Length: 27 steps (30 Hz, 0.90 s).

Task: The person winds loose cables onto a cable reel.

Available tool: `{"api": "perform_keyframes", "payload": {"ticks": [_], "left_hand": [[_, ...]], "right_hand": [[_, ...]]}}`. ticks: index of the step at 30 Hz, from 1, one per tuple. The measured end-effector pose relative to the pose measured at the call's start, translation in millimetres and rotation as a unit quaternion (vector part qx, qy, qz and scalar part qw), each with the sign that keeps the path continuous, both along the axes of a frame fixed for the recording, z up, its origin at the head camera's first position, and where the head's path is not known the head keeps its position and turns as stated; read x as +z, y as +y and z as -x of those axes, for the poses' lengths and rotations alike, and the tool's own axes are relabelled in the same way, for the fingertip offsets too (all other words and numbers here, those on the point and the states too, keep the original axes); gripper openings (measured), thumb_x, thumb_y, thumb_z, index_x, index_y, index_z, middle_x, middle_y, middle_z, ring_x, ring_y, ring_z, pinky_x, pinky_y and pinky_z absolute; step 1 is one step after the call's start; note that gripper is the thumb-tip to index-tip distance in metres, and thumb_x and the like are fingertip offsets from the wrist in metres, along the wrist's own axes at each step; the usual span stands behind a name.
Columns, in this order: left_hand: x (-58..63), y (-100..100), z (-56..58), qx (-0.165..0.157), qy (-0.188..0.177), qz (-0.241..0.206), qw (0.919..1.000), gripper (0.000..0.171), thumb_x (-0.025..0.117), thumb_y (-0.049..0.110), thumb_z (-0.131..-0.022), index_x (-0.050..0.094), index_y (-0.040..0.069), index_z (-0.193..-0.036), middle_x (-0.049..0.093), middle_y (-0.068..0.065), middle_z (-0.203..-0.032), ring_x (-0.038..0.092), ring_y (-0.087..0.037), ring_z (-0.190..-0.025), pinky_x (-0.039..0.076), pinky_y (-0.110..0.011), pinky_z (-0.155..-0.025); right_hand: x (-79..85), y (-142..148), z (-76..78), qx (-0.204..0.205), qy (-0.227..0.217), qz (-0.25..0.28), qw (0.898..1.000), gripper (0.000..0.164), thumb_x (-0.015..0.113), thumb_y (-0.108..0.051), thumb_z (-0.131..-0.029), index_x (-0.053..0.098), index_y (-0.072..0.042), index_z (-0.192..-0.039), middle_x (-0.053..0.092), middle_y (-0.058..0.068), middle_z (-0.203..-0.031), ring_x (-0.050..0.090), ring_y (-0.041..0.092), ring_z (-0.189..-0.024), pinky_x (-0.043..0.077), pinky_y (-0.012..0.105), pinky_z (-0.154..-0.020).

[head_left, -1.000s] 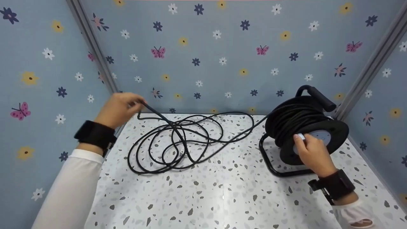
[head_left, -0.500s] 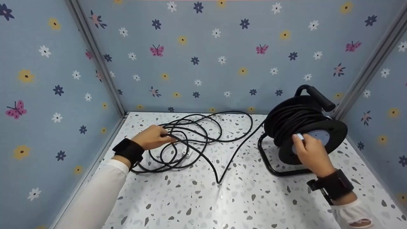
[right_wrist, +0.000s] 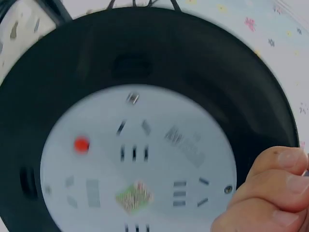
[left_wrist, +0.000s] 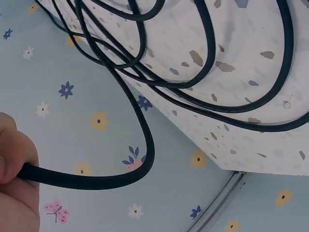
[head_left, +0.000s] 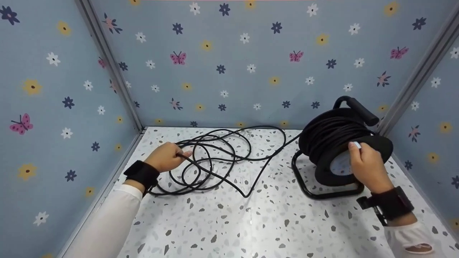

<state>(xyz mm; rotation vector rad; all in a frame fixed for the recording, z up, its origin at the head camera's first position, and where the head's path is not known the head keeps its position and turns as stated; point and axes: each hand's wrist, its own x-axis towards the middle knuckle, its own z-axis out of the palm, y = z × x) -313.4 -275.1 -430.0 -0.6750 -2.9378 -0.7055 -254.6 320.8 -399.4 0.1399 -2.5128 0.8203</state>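
Observation:
In the head view, my left hand (head_left: 165,157) grips a black cable (head_left: 245,196) above the left part of the table. From the fist the cable dips to a sharp bend near the table, then rises to the cable reel (head_left: 328,138). The left wrist view shows the cable (left_wrist: 96,182) leaving the curled fingers and curving up toward loose loops. On the right, my right hand (head_left: 371,168) holds the pale knob (head_left: 357,144) on the reel's front disc. The right wrist view shows curled fingers beside the disc's grey socket face (right_wrist: 159,164), which has a red button.
Loose cable loops (head_left: 235,154) lie tangled on the speckled white table (head_left: 229,229). The reel stands on a black tube frame (head_left: 322,196) with a carrying handle (head_left: 362,111) on top. Blue flowered panels (head_left: 229,71) enclose the back and both sides.
My left hand has come down and to the right from its raised position, still holding the cable. My right hand has shifted right and slightly up with the knob, turning the reel's disc.

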Motion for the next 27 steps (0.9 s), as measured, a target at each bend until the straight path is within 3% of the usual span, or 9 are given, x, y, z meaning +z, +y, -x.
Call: {"api": "perform_keyframes", "payload": {"ticks": [6, 13, 20, 27], "left_hand": [[-11.3, -1, -3.2, 0.015, -0.019, -0.005, 0.9997, 0.067, 0.059, 0.041, -0.112, 0.04, 0.023, -0.05, 0.026, 0.013, -0.05, 0.031, -0.011, -0.05, 0.035, -0.029, -0.056], [-14.6, 0, -3.9, 0.027, -0.024, -0.009, 0.9993, 0.067, 0.06, 0.042, -0.112, 0.041, 0.022, -0.05, 0.026, 0.011, -0.052, 0.029, -0.012, -0.05, 0.032, -0.03, -0.056], [-21.9, -7, -7.7, 0.033, -0.027, -0.02, 0.9989, 0.069, 0.057, 0.046, -0.113, 0.044, 0.022, -0.05, 0.024, 0.012, -0.051, 0.027, -0.012, -0.049, 0.032, -0.03, -0.057], [-31.3, -13, -14.5, 0.05, -0.041, -0.023, 0.9977, 0.069, 0.06, 0.046, -0.112, 0.044, 0.022, -0.049, 0.027, 0.011, -0.049, 0.029, -0.011, -0.046, 0.035, -0.03, -0.057]], "right_hand": [[5.9, 23, 3.5, -0.029, -0.005, 0.0, 1.0, 0.043, 0.042, -0.026, -0.116, 0.046, -0.005, -0.078, 0.041, 0.006, -0.068, 0.041, 0.025, -0.059, 0.032, 0.035, -0.057], [6.1, 50, 7.8, -0.056, -0.004, 0.004, 0.998, 0.043, 0.039, -0.025, -0.115, 0.044, -0.004, -0.078, 0.04, 0.01, -0.068, 0.042, 0.03, -0.062, 0.033, 0.039, -0.062], [-4.7, 79, 9.9, -0.072, -0.05, 0.001, 0.996, 0.045, 0.033, -0.029, -0.116, 0.039, -0.006, -0.078, 0.036, 0.007, -0.067, 0.037, 0.024, -0.057, 0.031, 0.036, -0.058], [-23.9, 99, 8.9, -0.077, -0.081, -0.015, 0.994, 0.049, 0.03, -0.032, -0.116, 0.043, -0.006, -0.078, 0.051, 0.011, -0.066, 0.043, 0.023, -0.055, 0.033, 0.036, -0.058]]}}
